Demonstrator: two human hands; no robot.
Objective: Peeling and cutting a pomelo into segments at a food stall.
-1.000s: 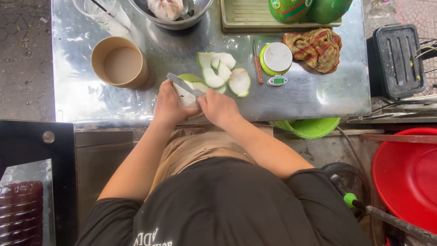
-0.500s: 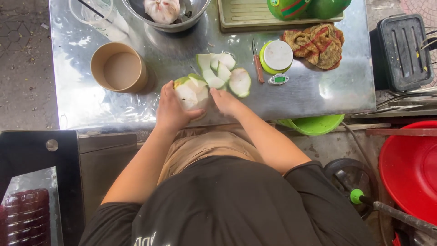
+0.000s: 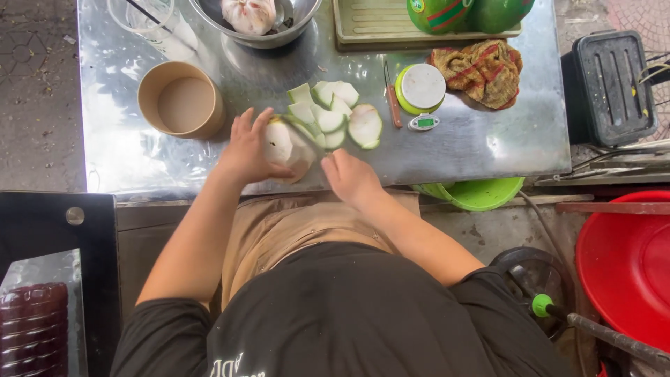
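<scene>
A partly peeled coconut (image 3: 280, 145), white with a green top, sits on the steel table (image 3: 488, 146) near its front edge. My left hand (image 3: 244, 150) cups it from the left, fingers spread over its top. My right hand (image 3: 352, 178) is closed just to the right of the coconut, around what looks like a knife handle. A thin blade reaches from it toward the coconut. Several cut husk slices (image 3: 335, 115), white with green rind, lie right behind the coconut.
A brown paper cup (image 3: 183, 101) stands at the left, with a clear plastic cup (image 3: 153, 24) and a steel bowl (image 3: 293, 28) behind. A small scale (image 3: 421, 89), a small knife (image 3: 391, 101), a cloth (image 3: 485, 70) and green coconuts (image 3: 440, 12) lie on the right. A red basin (image 3: 628, 265) sits low right.
My left hand has turned the coconut and now covers it from the left. My right hand has drawn back from the coconut toward the table's front edge.
</scene>
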